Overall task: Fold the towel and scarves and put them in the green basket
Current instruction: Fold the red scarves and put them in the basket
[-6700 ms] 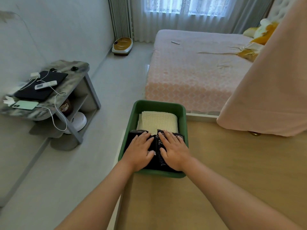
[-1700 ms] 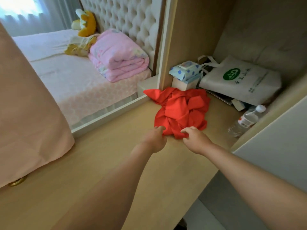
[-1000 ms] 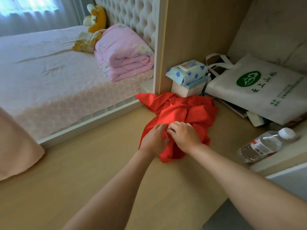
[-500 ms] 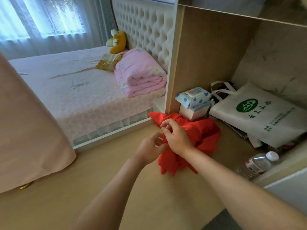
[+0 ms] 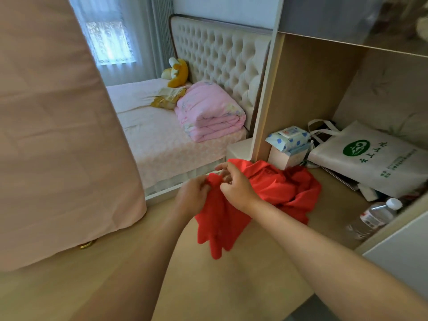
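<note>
I see both forearms reaching forward over the wooden desk [image 5: 254, 279]. The left hand [image 5: 193, 195] pinches a bunched edge of the red scarf [image 5: 284, 188], fingers curled; the right hand [image 5: 234, 184], just beside it, pinches the same edge slightly higher. One end hangs from the hands and the rest lies crumpled on the desk, touching a box topped by a wipes pack [image 5: 288, 137]. A white tote bag [image 5: 375, 161] and a lying water bottle [image 5: 370, 218] sit to the right.
</note>
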A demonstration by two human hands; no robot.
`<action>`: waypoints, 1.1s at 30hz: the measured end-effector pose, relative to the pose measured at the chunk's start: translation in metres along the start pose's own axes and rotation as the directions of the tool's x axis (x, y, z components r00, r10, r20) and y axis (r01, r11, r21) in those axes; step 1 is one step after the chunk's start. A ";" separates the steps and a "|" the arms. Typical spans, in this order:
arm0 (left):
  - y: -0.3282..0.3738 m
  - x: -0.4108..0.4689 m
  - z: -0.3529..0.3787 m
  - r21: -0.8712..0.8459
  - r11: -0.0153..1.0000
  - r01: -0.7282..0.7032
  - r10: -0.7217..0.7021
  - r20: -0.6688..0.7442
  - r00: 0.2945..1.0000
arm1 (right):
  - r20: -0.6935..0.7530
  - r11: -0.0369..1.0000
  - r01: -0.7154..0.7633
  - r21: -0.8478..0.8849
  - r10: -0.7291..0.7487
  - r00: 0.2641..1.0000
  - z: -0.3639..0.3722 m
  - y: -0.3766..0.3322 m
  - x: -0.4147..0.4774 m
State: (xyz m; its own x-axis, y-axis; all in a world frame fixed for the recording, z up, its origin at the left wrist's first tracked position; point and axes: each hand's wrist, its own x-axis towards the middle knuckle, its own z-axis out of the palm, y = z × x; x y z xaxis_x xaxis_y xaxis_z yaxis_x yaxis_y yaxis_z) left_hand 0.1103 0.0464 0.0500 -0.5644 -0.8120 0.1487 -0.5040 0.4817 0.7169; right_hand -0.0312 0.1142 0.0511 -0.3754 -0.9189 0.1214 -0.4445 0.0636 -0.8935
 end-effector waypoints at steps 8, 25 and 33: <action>-0.035 -0.034 -0.082 0.119 0.993 -0.017 0.046 -0.245 0.968 | 0.073 0.853 -0.141 -0.502 0.204 0.976 0.040 0.003 -0.023; -0.179 -0.153 -0.024 0.303 0.932 0.197 -0.266 0.206 0.942 | 0.418 0.916 -0.356 -0.185 0.401 0.815 0.167 0.054 -0.089; -0.208 -0.174 0.020 0.253 0.893 0.372 -0.421 0.177 0.890 | 0.519 0.772 -0.039 -0.634 0.463 0.719 0.167 0.104 -0.116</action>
State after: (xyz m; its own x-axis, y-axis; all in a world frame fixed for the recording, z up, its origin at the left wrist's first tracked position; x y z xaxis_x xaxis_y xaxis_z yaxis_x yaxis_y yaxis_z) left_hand 0.3003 0.0940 -0.1392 -0.4057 -0.8668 -0.2901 -0.8256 0.2113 0.5232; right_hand 0.1025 0.1623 -0.1280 -0.0536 -0.8333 -0.5503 -0.8443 0.3320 -0.4205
